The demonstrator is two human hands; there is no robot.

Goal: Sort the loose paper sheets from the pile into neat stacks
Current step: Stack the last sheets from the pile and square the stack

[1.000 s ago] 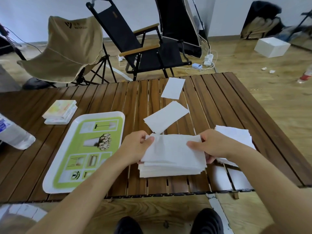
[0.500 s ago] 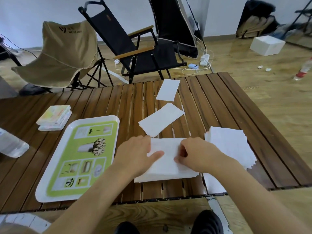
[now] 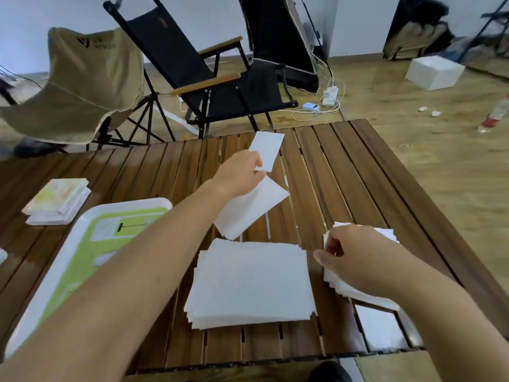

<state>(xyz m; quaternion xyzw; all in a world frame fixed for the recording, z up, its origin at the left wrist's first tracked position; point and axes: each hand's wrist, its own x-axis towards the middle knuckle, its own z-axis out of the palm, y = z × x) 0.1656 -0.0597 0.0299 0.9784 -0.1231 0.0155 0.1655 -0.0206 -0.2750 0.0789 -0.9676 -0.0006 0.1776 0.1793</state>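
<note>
Reaching forward, the left hand [image 3: 242,175] pinches the near corner of the far sheet [image 3: 268,148] between thumb and fingertips. Its wrist lies over the near sheet [image 3: 250,208], which lies flat and skewed just below. The right hand [image 3: 349,255] is curled at the left edge of the right pile [image 3: 387,235]; whether it grips a sheet cannot be told. The stack [image 3: 250,282] lies between the forearms, largely squared, with its left and lower edges slightly stepped. Judged progress: partway. The bulk is gathered, two loose sheets are uncollected, and the right pile is fanned and needs squaring. The stack sits close to the bench [image 3: 358,175] near edge, and the right pile is near the right front corner. The far sheet is close to the far edge. The tray [image 3: 154,201] lies just left of the stack, under the left forearm, with booklets [image 3: 57,199] beyond. Bare slats lie open to the right; their gaps may snag corners.
</note>
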